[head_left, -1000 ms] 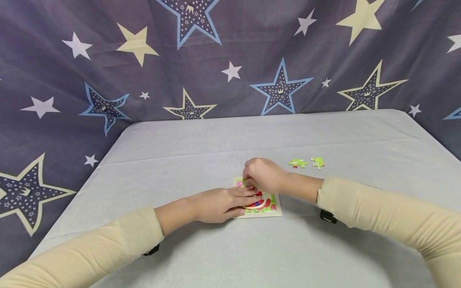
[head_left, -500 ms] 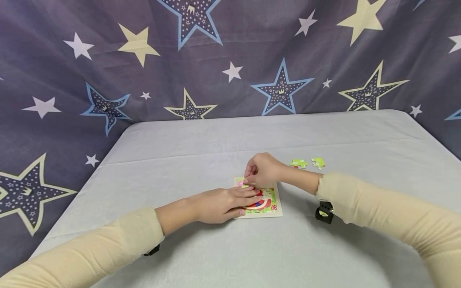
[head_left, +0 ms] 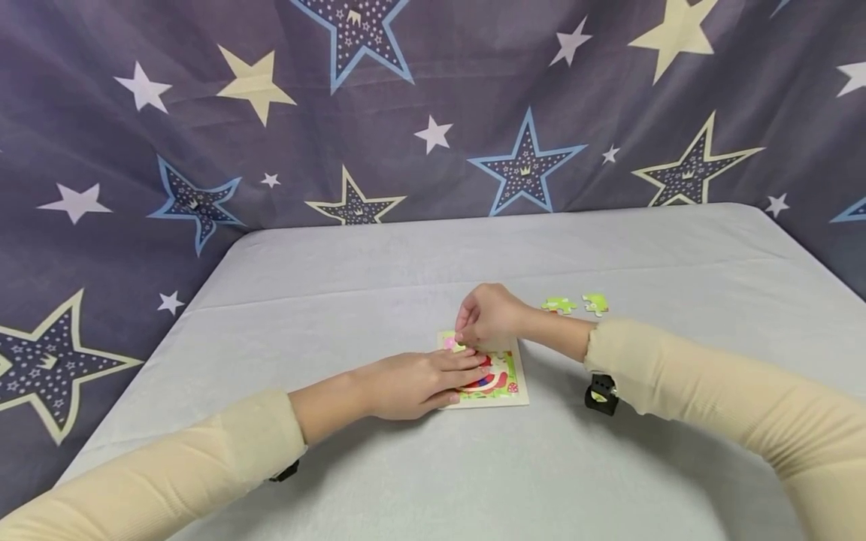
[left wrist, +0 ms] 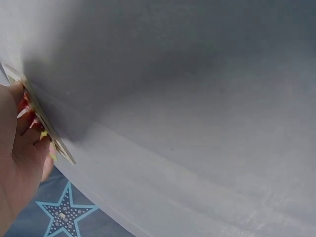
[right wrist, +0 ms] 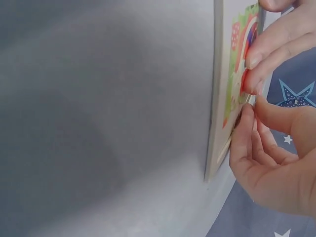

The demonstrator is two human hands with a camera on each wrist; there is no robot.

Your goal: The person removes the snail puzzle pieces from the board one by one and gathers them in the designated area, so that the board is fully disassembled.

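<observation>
A small jigsaw puzzle board (head_left: 517,373) with a pale frame and a red, green and blue picture lies at the middle of the table. Across its left part rests my left hand (head_left: 413,383), its fingers extended over the picture. My right hand (head_left: 495,315) is at the board's far edge, thumb and forefinger brought together on a small green puzzle piece (head_left: 461,347), mostly covered by the fingers. In the right wrist view, the fingertips of both hands nearly meet over the picture (right wrist: 237,69).
Two loose green puzzle pieces, one left (head_left: 558,305) and one right (head_left: 596,303), lie beyond my right forearm. The table (head_left: 379,263) has a light grey cloth. Behind it hangs a dark curtain (head_left: 406,113) with stars.
My right hand has risen slightly and its wrist has turned, still with the fingertips at the board's far left part. My left hand stays in place on the board.
</observation>
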